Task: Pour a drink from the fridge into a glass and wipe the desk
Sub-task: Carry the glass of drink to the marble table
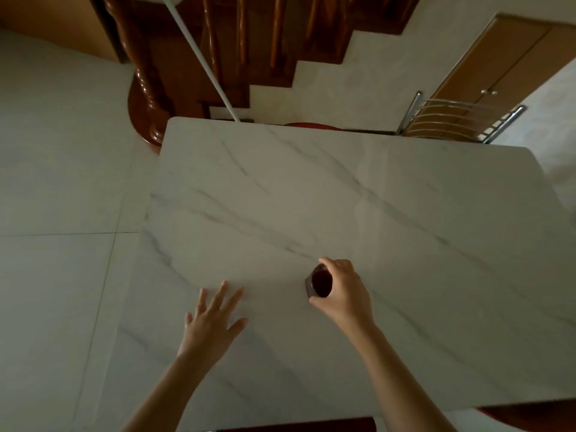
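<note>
i see one glass (318,283) of dark drink on the worktop (343,198); right hand (344,289) fingers curl round it, left hand (212,322) fingers spread.

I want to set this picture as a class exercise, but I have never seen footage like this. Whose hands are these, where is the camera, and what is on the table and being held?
There is no machine here. A person wears a wide-angle camera on the head, looking forward and down, so you see their own two arms.

The surface is a white marble-patterned table. The right hand curls around a small glass of dark drink that stands on the table; that is its grip. The left hand is open, fingers spread, over or on the tabletop and holding nothing.

Beyond the table are a wooden staircase and a metal-backed chair.
</note>
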`<state>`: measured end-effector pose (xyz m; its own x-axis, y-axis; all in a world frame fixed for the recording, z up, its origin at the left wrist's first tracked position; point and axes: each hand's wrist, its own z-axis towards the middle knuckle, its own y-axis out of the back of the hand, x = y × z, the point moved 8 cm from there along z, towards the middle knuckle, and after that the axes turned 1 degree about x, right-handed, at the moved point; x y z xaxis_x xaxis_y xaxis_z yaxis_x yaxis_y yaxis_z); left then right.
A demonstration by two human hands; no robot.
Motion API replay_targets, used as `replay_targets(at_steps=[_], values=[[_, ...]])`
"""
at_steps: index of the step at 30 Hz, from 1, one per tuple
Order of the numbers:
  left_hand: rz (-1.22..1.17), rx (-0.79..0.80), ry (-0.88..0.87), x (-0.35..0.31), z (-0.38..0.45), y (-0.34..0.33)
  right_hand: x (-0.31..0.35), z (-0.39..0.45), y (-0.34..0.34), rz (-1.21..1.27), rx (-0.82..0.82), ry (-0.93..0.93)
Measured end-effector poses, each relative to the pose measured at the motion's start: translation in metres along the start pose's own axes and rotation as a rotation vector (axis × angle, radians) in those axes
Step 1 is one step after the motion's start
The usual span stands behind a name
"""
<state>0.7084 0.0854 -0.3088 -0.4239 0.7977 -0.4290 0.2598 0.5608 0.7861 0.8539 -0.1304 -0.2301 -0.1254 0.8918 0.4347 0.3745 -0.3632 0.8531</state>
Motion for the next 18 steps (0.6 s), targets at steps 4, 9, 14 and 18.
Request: replay_targets(at_steps=[4,9,14,18], values=[[-0.047,-0.022,-0.007,0.008,0.010,-0.006,0.000,0.007,-0.007,-0.002,0.041,0.009],[-0.036,-0.002,-0.033,0.014,0.016,-0.011,0.005,0.008,-0.014,0.001,0.048,0.018],[-0.034,-0.003,-0.019,0.015,0.015,-0.009,0.009,0.009,-0.020,0.005,0.056,0.041],[-0.029,0.023,-0.009,0.013,0.014,-0.007,0.006,0.008,-0.025,-0.019,0.063,0.021]])
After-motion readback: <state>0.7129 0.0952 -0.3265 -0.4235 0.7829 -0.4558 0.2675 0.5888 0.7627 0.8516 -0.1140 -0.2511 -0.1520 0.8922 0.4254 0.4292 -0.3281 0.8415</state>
